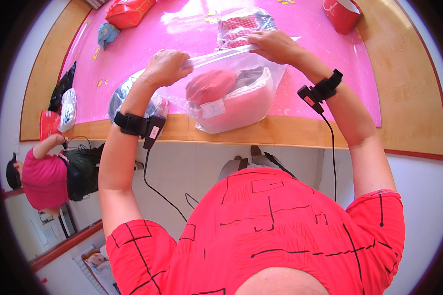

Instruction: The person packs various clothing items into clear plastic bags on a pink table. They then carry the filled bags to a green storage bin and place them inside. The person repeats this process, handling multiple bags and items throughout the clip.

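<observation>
A clear plastic zip bag (275,73) lies at the table's near edge, its top strip stretched between my two hands. Inside it are a folded pink garment (210,86), a grey piece of cloth (251,77) and a pale pink item with a white scalloped edge (248,105). My left hand (166,67) is closed on the left end of the bag's top strip. At the strip's right end, my right hand (270,45) pinches the bag. Just beyond that hand sits another clear bag with red-and-white patterned cloth (238,24).
A further clear bag (117,101) lies partly behind my left forearm. Around the pink-covered table (182,19) are a red bag (128,12), a blue bundle (107,34), a red container (342,15) and a black bag (68,88). A person in a pink shirt (44,177) stands at the left.
</observation>
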{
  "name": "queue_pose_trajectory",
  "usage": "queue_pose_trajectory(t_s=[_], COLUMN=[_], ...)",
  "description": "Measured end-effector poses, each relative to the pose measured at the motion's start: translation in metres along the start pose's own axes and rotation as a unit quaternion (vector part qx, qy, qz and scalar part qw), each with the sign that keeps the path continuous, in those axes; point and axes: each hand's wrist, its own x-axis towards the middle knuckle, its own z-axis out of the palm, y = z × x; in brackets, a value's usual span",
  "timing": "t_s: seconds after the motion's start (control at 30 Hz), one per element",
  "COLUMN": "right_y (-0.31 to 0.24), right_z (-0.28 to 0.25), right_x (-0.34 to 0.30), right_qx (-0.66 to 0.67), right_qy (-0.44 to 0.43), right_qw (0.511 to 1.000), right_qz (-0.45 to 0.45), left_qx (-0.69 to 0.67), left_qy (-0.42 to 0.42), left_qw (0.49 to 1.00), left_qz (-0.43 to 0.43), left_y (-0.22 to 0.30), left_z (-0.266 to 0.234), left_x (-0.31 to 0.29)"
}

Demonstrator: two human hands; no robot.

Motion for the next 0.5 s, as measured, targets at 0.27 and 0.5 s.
queue_pose_trajectory(t_s=[0.27,0.5], right_y=[0.004,0.006], right_z=[-0.003,0.001], right_x=[-0.015,-0.023], right_qx=[-0.014,-0.019], right_qy=[0.001,-0.022], right_qw=[1.0,0.999], right_qz=[-0.006,0.029], left_qx=[-0.046,-0.233], left_qy=[-0.014,0.043], left_qw=[0.999,0.968], left_qz=[-0.022,-0.077], left_y=[-0.019,-0.052], left_z=[0.008,0.035], left_x=[-0.03,-0.07])
